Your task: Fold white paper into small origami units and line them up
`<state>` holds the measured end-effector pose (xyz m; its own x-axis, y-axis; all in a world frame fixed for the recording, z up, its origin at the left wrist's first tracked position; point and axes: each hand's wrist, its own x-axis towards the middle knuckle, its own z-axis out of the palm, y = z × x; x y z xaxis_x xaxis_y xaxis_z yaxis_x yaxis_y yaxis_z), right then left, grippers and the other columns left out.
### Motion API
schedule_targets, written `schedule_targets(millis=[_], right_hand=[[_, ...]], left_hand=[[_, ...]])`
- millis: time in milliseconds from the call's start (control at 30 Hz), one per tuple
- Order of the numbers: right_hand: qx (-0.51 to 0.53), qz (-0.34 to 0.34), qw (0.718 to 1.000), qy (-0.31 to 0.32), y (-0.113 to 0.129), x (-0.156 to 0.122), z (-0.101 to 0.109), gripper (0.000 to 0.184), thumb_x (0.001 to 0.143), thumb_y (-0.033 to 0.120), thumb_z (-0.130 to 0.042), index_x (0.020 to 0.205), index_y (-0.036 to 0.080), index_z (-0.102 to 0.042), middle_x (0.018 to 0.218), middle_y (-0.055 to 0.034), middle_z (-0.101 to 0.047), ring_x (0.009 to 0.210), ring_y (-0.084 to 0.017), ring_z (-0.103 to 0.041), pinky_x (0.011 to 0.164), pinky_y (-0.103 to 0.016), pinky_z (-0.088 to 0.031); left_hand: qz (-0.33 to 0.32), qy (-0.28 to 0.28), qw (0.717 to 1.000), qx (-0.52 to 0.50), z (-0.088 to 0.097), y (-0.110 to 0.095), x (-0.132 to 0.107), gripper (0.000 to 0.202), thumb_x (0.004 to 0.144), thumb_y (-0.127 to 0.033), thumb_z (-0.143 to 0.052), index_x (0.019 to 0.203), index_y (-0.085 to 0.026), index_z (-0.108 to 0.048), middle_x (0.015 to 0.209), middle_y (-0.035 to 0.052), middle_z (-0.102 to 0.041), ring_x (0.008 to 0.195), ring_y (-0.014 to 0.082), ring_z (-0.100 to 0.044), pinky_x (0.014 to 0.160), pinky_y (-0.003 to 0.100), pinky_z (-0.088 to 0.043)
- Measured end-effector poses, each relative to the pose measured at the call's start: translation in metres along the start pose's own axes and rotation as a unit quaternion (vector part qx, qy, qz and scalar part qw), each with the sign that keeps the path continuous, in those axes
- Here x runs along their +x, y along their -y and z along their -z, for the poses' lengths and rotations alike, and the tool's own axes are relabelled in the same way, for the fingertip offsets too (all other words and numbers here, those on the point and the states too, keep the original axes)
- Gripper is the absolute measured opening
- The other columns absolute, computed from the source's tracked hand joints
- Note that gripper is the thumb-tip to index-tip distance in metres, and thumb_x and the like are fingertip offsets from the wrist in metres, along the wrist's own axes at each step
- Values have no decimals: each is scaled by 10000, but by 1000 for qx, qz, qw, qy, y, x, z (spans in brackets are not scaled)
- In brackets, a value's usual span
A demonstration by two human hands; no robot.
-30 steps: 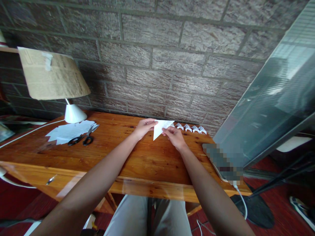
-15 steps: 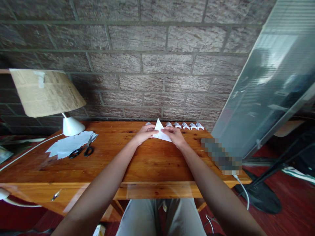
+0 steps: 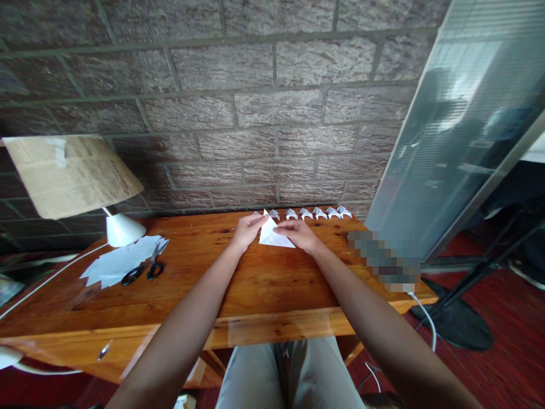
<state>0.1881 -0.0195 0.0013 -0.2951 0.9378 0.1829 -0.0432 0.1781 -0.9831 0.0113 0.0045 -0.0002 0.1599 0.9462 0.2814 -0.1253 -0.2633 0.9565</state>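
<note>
A folded white paper triangle (image 3: 272, 236) is held up between both hands over the middle of the wooden table. My left hand (image 3: 248, 230) pinches it near its upper left, close to the top point. On the right side, my right hand (image 3: 300, 234) grips the paper with thumb and fingers. Behind the hands, small folded paper pieces (image 3: 305, 213) stand in a row along the table's back edge; the left end of that row is partly hidden by my left hand and the paper.
At left, black-handled scissors (image 3: 149, 270) lie against a stack of white paper pieces (image 3: 121, 261) beside a lamp (image 3: 123, 228) with a paper shade. A blurred-out dark object (image 3: 383, 258) with a white cable lies at right. A brick wall (image 3: 255, 113) rises behind the table (image 3: 272, 289).
My left hand has moved from the paper's left side up toward its top point. The triangle has tilted, its lower edge now showing more. The whole view has shifted slightly.
</note>
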Motion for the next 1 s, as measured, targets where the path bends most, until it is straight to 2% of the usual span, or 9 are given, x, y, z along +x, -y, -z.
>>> schedule_targets(millis=[133, 200, 267, 467, 733, 833, 900, 1000], right_hand=[[-12, 4, 1000, -5, 0, -1, 0, 303, 583, 409, -785, 753, 161, -743, 687, -2, -703, 579, -121, -569, 590, -251, -430], [-20, -2, 1000, -6, -1, -1, 0, 291, 576, 397, -787, 736, 158, -742, 668, 0, -696, 569, -116, -557, 584, -247, -421], [-24, -7, 1000, -9, -1, -1, 1, 283, 566, 383, -791, 729, 157, -743, 651, 3, -691, 559, -112, -549, 585, -247, -418], [4, -8, 1000, -30, -1, 0, 2, 295, 548, 396, -802, 719, 163, -739, 633, 2, -687, 549, -120, -559, 577, -256, -432], [36, -15, 995, -96, 0, 3, 4, 344, 503, 392, -843, 740, 168, -732, 680, -15, -708, 579, -128, -596, 568, -251, -467], [67, -30, 992, -98, 6, 2, 6, 371, 603, 487, -790, 784, 168, -734, 753, -45, -728, 641, -140, -629, 578, -241, -488], [96, -45, 990, -94, 10, 1, 7, 405, 701, 561, -702, 824, 176, -731, 839, -70, -739, 710, -148, -657, 592, -232, -504], [115, -47, 989, -75, 12, 1, 9, 339, 752, 508, -689, 880, 195, -720, 937, -74, -736, 806, -150, -685, 624, -211, -518]], left_hand=[[-11, -28, 1000, 0, -1, 0, 0, 358, 621, -464, -772, 799, -156, -727, 759, 27, -706, 713, 168, -628, 709, 283, -484], [2, -50, 998, -28, 0, -1, 0, 384, 580, -440, -805, 832, -162, -720, 772, 29, -708, 725, 166, -635, 730, 297, -498], [22, -48, 998, -46, 3, -2, 0, 411, 556, -431, -823, 845, -161, -713, 788, 36, -710, 736, 164, -643, 753, 308, -509], [106, 111, 988, -20, 11, -6, -4, 457, 560, -390, -840, 923, -141, -717, 903, 84, -709, 806, 193, -673, 812, 347, -518], [141, 137, 981, -6, 12, -2, -4, 473, 516, -291, -869, 935, -140, -709, 895, 95, -710, 810, 201, -679, 793, 349, -529], [131, 120, 983, -37, 10, -3, -4, 501, 519, -274, -866, 970, -142, -694, 943, 97, -709, 847, 205, -678, 826, 366, -527], [122, 84, 987, -64, 9, -4, -3, 503, 528, -265, -859, 984, -148, -682, 972, 92, -709, 866, 196, -674, 842, 361, -523], [120, 12, 988, -92, 10, -5, 0, 472, 542, -247, -848, 971, -170, -667, 960, 68, -714, 854, 170, -669, 831, 335, -523]])
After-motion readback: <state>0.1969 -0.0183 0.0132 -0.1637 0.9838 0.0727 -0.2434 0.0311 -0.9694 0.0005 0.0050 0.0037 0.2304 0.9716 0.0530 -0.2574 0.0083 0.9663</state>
